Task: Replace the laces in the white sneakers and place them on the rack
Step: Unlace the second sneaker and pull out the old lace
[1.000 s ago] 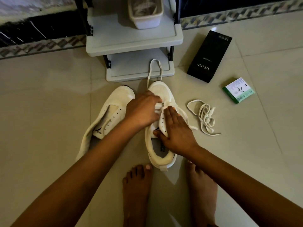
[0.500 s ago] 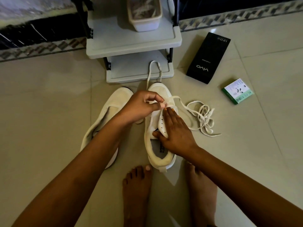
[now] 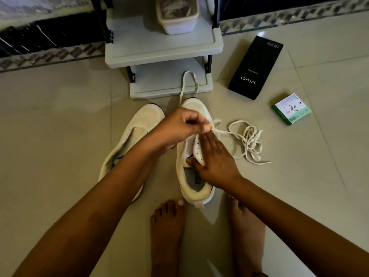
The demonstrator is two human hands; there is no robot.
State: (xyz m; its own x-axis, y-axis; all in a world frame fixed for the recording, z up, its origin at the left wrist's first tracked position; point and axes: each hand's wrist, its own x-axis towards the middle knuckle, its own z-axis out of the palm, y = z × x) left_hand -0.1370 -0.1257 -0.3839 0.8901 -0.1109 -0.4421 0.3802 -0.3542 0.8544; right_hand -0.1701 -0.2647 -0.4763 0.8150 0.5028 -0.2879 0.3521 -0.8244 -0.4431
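Note:
Two white sneakers lie on the tiled floor before a grey rack (image 3: 163,54). The left sneaker (image 3: 137,132) is unlaced and tipped on its side. On the right sneaker (image 3: 196,188) my right hand (image 3: 214,160) presses flat on the eyelet flap, thumb under its edge. My left hand (image 3: 179,126) hovers above the toe end and pinches a white lace (image 3: 246,140). That lace runs right into a loose tangle on the floor. A looped lace end (image 3: 188,82) lies over the rack's lower shelf.
A white tub (image 3: 176,15) stands on the rack's upper shelf. A black phone box (image 3: 255,66) and a small green box (image 3: 291,108) lie on the floor at the right. My bare feet (image 3: 167,232) are just behind the right sneaker.
My left hand has lifted off the sneaker and pulled the lace up and left, drawing it taut from the tangle. My right hand has stayed on the flap.

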